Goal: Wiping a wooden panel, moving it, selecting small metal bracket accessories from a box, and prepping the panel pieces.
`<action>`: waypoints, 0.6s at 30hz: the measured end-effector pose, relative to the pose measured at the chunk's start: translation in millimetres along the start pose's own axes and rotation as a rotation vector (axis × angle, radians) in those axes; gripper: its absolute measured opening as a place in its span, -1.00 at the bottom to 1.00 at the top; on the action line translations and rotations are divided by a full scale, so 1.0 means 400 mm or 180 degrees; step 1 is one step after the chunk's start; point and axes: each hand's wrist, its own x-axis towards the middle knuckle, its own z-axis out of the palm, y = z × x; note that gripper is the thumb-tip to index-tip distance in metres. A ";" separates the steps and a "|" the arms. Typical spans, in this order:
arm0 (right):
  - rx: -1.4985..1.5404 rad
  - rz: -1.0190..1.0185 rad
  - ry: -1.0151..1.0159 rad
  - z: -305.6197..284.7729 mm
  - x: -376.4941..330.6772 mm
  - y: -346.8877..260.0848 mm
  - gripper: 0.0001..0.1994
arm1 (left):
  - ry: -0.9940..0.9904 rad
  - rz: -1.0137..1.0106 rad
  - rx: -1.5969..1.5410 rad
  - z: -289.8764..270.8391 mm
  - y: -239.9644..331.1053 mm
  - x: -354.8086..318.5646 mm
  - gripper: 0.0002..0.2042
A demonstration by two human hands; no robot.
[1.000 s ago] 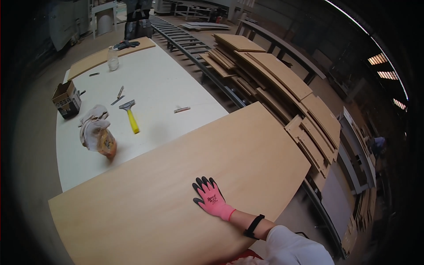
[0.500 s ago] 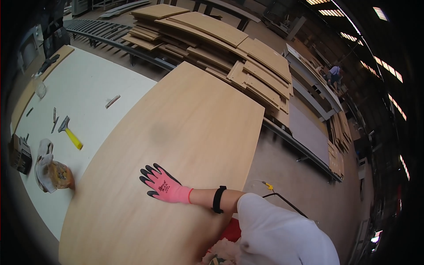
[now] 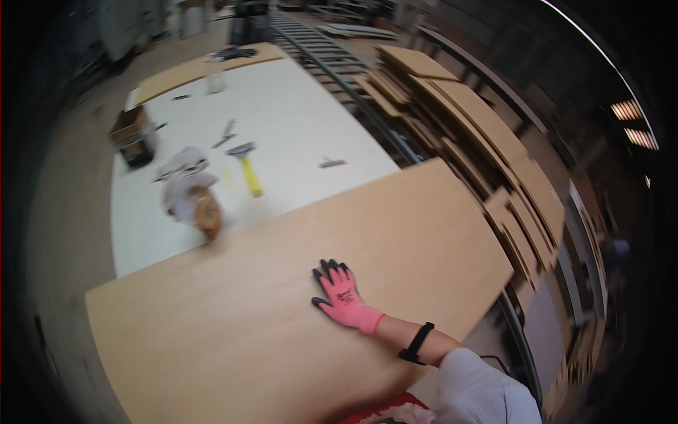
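My right hand [image 3: 344, 297] wears a pink glove with black fingertips. It rests palm down on a large pale wood-coloured board [image 3: 233, 325], fingers stretched out and thumb apart, holding nothing. A black band [image 3: 418, 343] goes round that forearm. The board lies across the near part of a white-topped table [image 3: 282, 134]. Just past its far edge stands a clear bag with brown contents [image 3: 207, 215], beside a crumpled whitish cloth [image 3: 185, 185]. A yellow-handled scraper [image 3: 250, 173] lies farther on. My left hand is out of the picture.
An open cardboard box [image 3: 134, 138] stands at the table's left edge. Small tools and a dark glove [image 3: 236, 53] lie toward the far end. Right of the table, stacked panels [image 3: 480, 134] sit along a roller conveyor [image 3: 318, 60]. The picture is partly smeared.
My view has swung left, so the table and board appear turned and shifted right. My right hand stays flat on the board, its fingers now closer together.
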 end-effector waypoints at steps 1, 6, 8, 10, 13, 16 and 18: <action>0.0021 -0.0100 0.0042 -0.032 0.058 -0.027 -0.32 | 0.0152 0.0133 -0.0422 0.035 0.033 0.015 -0.54; 0.0253 -0.1090 0.0899 -0.138 0.392 -0.218 -0.11 | 0.0544 0.1415 -0.2761 -0.138 0.182 -0.079 -0.44; -0.0064 -0.1707 0.1067 -0.166 0.507 -0.345 -0.12 | 0.0363 0.1866 -0.3536 -0.200 0.256 -0.142 -0.39; -0.0863 -0.1669 0.0668 -0.140 0.628 -0.384 -0.18 | -0.0044 0.2286 -0.4155 -0.307 0.367 -0.246 -0.35; -0.1181 -0.2275 0.0933 -0.163 0.739 -0.414 -0.29 | -0.0138 0.3102 -0.4367 -0.429 0.502 -0.378 -0.30; -0.0981 -0.2324 0.0183 -0.142 0.791 -0.417 -0.36 | -0.0339 0.3504 -0.4681 -0.527 0.553 -0.476 -0.34; -0.0716 -0.2390 0.0587 -0.142 0.785 -0.416 -0.48 | -0.0575 0.3567 -0.4638 -0.587 0.560 -0.531 -0.36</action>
